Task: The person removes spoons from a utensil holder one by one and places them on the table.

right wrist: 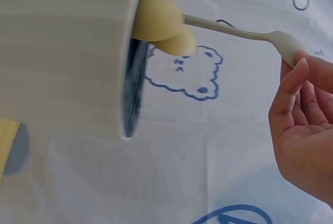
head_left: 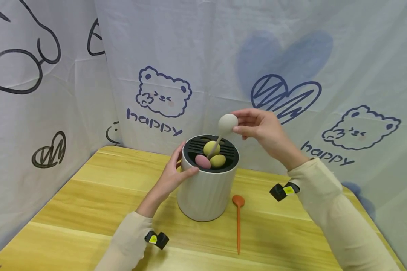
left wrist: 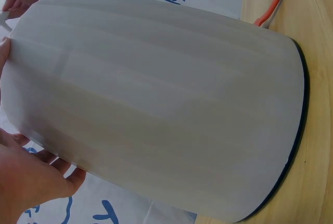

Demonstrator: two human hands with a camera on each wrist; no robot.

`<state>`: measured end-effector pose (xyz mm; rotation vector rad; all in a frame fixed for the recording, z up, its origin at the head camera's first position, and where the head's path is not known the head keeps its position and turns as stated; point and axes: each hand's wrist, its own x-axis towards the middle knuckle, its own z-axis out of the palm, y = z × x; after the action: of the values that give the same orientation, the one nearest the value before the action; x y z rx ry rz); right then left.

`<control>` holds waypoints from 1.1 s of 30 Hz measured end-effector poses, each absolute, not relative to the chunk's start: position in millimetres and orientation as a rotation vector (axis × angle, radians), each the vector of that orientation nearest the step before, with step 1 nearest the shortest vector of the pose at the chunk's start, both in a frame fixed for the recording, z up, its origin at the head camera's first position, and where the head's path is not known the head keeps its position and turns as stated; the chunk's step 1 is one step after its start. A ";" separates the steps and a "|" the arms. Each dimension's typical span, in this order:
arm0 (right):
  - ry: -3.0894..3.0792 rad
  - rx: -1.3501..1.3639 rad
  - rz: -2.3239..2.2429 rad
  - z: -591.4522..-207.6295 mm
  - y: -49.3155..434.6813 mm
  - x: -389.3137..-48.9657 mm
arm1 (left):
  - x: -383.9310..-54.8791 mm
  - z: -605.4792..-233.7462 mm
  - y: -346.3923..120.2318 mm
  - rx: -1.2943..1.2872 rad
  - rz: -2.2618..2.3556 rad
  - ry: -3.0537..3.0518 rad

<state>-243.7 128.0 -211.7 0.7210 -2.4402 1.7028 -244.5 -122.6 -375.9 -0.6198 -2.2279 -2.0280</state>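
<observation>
A white ribbed utensil holder (head_left: 205, 195) with a black slotted top stands upright on the table. My left hand (head_left: 169, 178) grips its upper left side, thumb at the rim and fingers round the far side. My right hand (head_left: 266, 131) pinches the head of a white spoon (head_left: 228, 124) between thumb and fingers, above the holder. The spoon's handle slants down among the other heads, its lower end hidden. A pink spoon head (head_left: 202, 162) and two yellow spoon heads (head_left: 218, 161) stick up from the front opening.
An orange spoon (head_left: 238, 201) lies on the wooden table (head_left: 98, 195), right of the holder, handle toward me. Patterned white cloth (head_left: 207, 49) hangs behind the table and along its left. Black wrist devices (head_left: 280, 191) sit at both sleeves.
</observation>
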 end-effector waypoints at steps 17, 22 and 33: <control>-2.115 0.789 1.909 -177.8 137.4 -233.8 | -244.5 -376.5 -123.2 -0.628 -2.039 -2.213; -1.995 0.814 2.008 -171.8 141.1 -227.6 | -244.5 -376.1 -123.7 -0.612 -2.031 -2.224; -2.009 0.781 2.010 -169.8 146.1 -213.9 | -244.1 -375.8 -122.7 -0.617 -2.026 -2.223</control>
<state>-213.9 146.1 -169.8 0.7807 -2.0095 2.0103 -244.1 -122.7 -375.8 -0.6166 -2.2226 -2.0264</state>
